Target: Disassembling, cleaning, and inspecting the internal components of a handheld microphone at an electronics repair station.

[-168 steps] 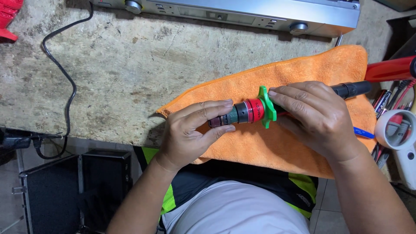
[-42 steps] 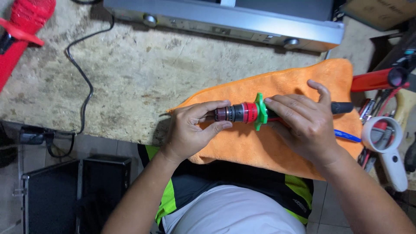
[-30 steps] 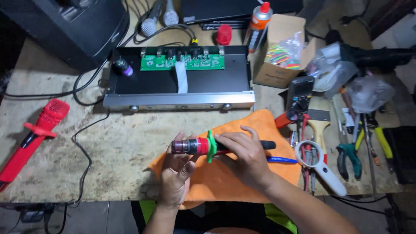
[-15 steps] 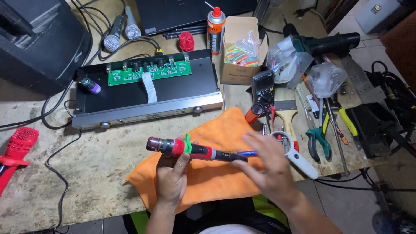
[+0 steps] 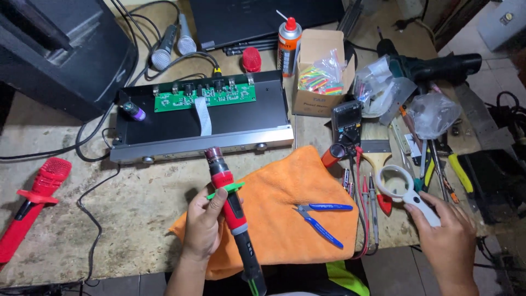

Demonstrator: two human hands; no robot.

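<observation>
My left hand (image 5: 205, 225) grips a red and black handheld microphone body (image 5: 233, 219) with a green ring around it, its bare head end pointing up and away over the bench. My right hand (image 5: 446, 235) is off to the right, closed on the white handle of a magnifying glass (image 5: 402, 186) that lies at the bench edge. Between the hands lies an orange cloth (image 5: 285, 214) with blue-handled pliers (image 5: 320, 216) on it.
An opened black chassis (image 5: 203, 123) with a green circuit board sits behind the cloth. A red microphone (image 5: 33, 205) lies far left. Spray can (image 5: 289, 46), cardboard box (image 5: 320, 63), multimeter (image 5: 346, 123), brush, screwdrivers and bagged parts crowd the right side. A black speaker (image 5: 60, 52) stands back left.
The view pulled back from a close look at both hands on the microphone. My right hand let go of it and went right to the magnifying glass; my left hand turned the microphone upright.
</observation>
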